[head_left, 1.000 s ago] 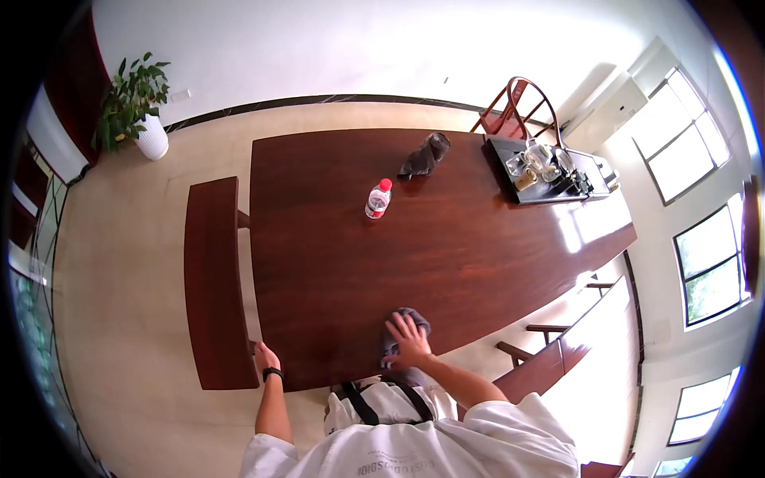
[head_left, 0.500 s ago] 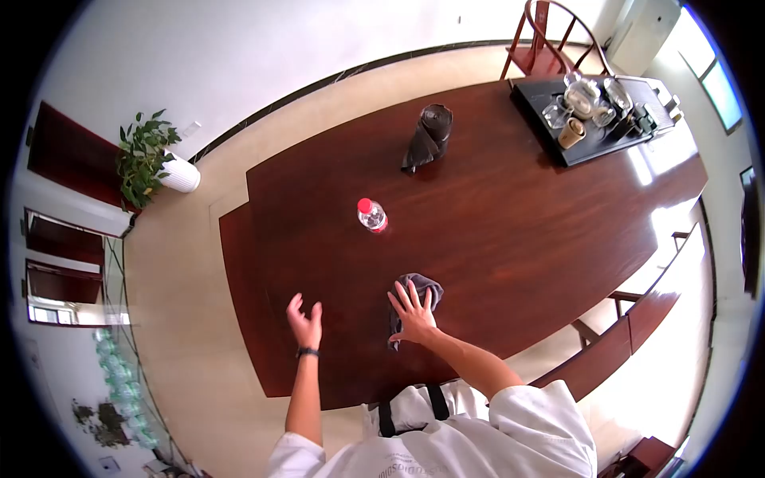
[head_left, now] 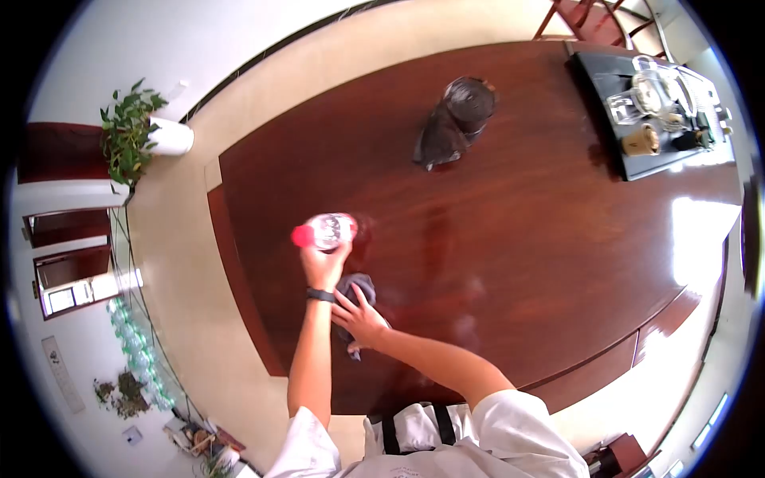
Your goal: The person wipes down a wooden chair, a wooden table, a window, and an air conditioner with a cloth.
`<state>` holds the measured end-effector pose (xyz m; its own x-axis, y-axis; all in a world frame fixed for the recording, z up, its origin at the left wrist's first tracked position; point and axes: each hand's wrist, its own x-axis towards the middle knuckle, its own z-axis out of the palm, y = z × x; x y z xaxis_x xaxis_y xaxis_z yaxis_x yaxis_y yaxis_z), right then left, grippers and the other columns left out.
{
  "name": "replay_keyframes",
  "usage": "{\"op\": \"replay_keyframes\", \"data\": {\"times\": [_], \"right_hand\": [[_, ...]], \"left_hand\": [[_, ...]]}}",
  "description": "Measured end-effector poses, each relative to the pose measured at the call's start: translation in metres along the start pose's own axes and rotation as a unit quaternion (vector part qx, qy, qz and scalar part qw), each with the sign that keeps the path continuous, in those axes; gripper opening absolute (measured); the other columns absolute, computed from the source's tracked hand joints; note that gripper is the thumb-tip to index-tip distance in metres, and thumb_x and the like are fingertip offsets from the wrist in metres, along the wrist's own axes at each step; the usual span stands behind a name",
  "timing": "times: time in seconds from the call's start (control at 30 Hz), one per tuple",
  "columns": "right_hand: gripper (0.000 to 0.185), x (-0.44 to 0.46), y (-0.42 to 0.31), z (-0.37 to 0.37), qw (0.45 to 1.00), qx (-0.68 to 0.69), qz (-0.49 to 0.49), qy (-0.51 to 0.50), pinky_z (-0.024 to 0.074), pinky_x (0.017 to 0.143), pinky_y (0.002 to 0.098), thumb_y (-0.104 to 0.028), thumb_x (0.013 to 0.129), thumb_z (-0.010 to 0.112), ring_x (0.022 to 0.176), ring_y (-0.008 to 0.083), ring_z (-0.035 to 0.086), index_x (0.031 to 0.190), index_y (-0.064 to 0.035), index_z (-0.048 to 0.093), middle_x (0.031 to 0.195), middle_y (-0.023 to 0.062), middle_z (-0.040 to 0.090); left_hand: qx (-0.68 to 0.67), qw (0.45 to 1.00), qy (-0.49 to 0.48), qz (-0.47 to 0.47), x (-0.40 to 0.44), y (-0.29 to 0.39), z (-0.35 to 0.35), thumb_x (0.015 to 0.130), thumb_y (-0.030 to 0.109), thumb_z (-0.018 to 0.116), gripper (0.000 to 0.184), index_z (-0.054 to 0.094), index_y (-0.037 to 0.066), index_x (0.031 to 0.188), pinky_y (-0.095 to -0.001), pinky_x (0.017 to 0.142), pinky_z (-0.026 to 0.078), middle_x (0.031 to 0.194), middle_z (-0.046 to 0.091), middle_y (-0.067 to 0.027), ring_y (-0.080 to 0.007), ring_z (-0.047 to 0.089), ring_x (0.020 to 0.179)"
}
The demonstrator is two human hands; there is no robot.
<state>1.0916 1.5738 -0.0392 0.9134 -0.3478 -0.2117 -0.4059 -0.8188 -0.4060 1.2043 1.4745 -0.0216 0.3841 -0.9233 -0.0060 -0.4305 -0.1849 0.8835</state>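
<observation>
The bottle (head_left: 330,232) is over the left part of the surface (head_left: 494,279), its red cap towards the left edge; whether its base touches the wood is hard to tell. The left hand (head_left: 326,261) has its fingers clamped on the bottle, which partly hides them. Just beside that wrist, nearer the near edge, the right hand (head_left: 361,320) presses on a dark cloth (head_left: 358,285), its fingers slightly apart; hand and wrist cover much of the cloth. A dark, crumpled roll (head_left: 460,119) lies towards the far edge. At the far right corner, a black tray (head_left: 594,73) carries glassware (head_left: 647,95) and a tan cup (head_left: 640,141), the pieces behind blurring together. Beyond, a chair (head_left: 594,22) is cut off.
</observation>
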Motion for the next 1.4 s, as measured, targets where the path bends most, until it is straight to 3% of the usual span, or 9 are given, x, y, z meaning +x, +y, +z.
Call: {"op": "replay_keyframes", "data": {"times": [0.27, 0.43, 0.6, 0.8, 0.93, 1.0, 1.07, 1.23, 1.4], "right_hand": [[0.100, 0.143, 0.080, -0.045, 0.996, -0.033, -0.030, 0.080, 0.0050, 0.111, 0.0568, -0.076, 0.061, 0.059, 0.141, 0.0248, 0.010, 0.143, -0.0240, 0.033, 0.152, -0.0023, 0.018], [0.086, 0.205, 0.191, -0.092, 0.942, -0.071, 0.138, 0.298, 0.0195, 0.105, 0.0555, -0.074, 0.057, 0.062, 0.131, 0.0236, 0.028, 0.128, -0.0251, 0.051, 0.138, -0.0009, 0.038], [0.101, 0.186, 0.239, -0.109, 0.923, -0.034, 0.250, 0.289, 0.0110, 0.108, 0.0587, -0.075, 0.058, 0.063, 0.140, 0.0256, 0.015, 0.141, -0.0228, 0.036, 0.151, 0.0002, 0.021], [0.114, 0.066, 0.098, -0.062, 0.962, -0.015, 0.221, 0.159, 0.0088, 0.108, 0.0618, -0.073, 0.055, 0.065, 0.141, 0.0339, 0.007, 0.145, -0.0147, 0.027, 0.154, 0.0097, 0.010], [0.115, -0.017, -0.007, 0.001, 0.979, -0.015, 0.179, 0.094, 0.0141, 0.107, 0.0612, -0.073, 0.053, 0.066, 0.141, 0.0333, 0.010, 0.145, -0.0156, 0.027, 0.154, 0.0087, 0.011], [0.112, -0.056, -0.040, 0.026, 0.980, -0.001, 0.180, 0.081, 0.0127, 0.108, 0.0615, -0.071, 0.057, 0.064, 0.141, 0.0334, 0.008, 0.146, -0.0157, 0.024, 0.154, 0.0088, 0.010], [0.110, -0.093, -0.069, 0.039, 0.979, 0.004, 0.197, 0.051, 0.0127, 0.108, 0.0612, -0.069, 0.061, 0.064, 0.141, 0.0330, 0.007, 0.146, -0.0162, 0.021, 0.154, 0.0080, 0.009], [0.109, -0.178, -0.131, 0.075, 0.965, 0.002, 0.263, 0.023, 0.0147, 0.106, 0.0636, -0.067, 0.060, 0.067, 0.141, 0.0337, 0.008, 0.146, -0.0174, 0.022, 0.154, 0.0087, 0.010], [0.109, -0.219, -0.170, 0.108, 0.942, 0.007, 0.334, 0.034, 0.0189, 0.103, 0.0661, -0.061, 0.058, 0.072, 0.140, 0.0360, 0.012, 0.146, -0.0180, 0.023, 0.153, 0.0099, 0.011]], "left_hand": [[-0.008, 0.965, 0.240, -0.109, -0.015, -0.076, -0.130, 0.078, 0.003, 0.071, 0.054, 0.042, -0.003, 0.123, -0.0338, 0.091, 0.047, 0.117, 0.055, -0.0118, -0.0209, 0.058, 0.104], [0.043, 0.971, 0.203, -0.122, -0.041, -0.086, -0.134, 0.081, 0.016, 0.072, 0.054, 0.045, -0.005, 0.123, -0.0345, 0.095, 0.044, 0.122, 0.053, -0.0123, -0.0212, 0.055, 0.109], [0.014, 0.968, 0.171, -0.182, -0.036, -0.059, -0.135, 0.078, 0.009, 0.074, 0.058, 0.041, -0.005, 0.124, -0.0351, 0.095, 0.047, 0.121, 0.052, -0.0141, -0.0211, 0.055, 0.109], [0.001, 0.979, 0.165, -0.124, -0.043, -0.097, -0.148, 0.077, 0.019, 0.074, 0.057, 0.044, 0.002, 0.123, -0.0360, 0.093, 0.045, 0.117, 0.057, -0.0083, -0.0190, 0.056, 0.108], [0.093, 0.983, 0.028, -0.156, -0.043, -0.097, -0.163, 0.071, 0.030, 0.078, 0.072, 0.041, 0.006, 0.128, -0.0392, 0.090, 0.045, 0.113, 0.062, -0.0144, -0.0274, 0.060, 0.106], [0.070, 0.990, -0.017, -0.119, -0.058, -0.165, -0.160, 0.071, 0.029, 0.077, 0.084, 0.031, 0.001, 0.136, -0.0395, 0.104, 0.035, 0.134, 0.046, -0.0210, -0.0301, 0.044, 0.125], [0.066, 0.992, 0.015, -0.107, -0.091, -0.168, -0.157, 0.076, 0.026, 0.072, 0.074, 0.036, -0.003, 0.134, -0.0398, 0.106, 0.032, 0.136, 0.042, -0.0222, -0.0317, 0.041, 0.127], [0.258, 0.957, 0.126, -0.039, -0.229, -0.160, -0.185, 0.075, 0.022, 0.069, 0.062, 0.043, 0.007, 0.129, -0.0453, 0.101, 0.036, 0.132, 0.046, -0.0159, -0.0342, 0.042, 0.123], [0.305, 0.944, 0.124, 0.039, -0.346, -0.165, -0.208, 0.067, 0.014, 0.069, 0.054, 0.048, 0.012, 0.116, -0.0486, 0.090, 0.040, 0.120, 0.049, -0.0138, -0.0345, 0.046, 0.113]]}}
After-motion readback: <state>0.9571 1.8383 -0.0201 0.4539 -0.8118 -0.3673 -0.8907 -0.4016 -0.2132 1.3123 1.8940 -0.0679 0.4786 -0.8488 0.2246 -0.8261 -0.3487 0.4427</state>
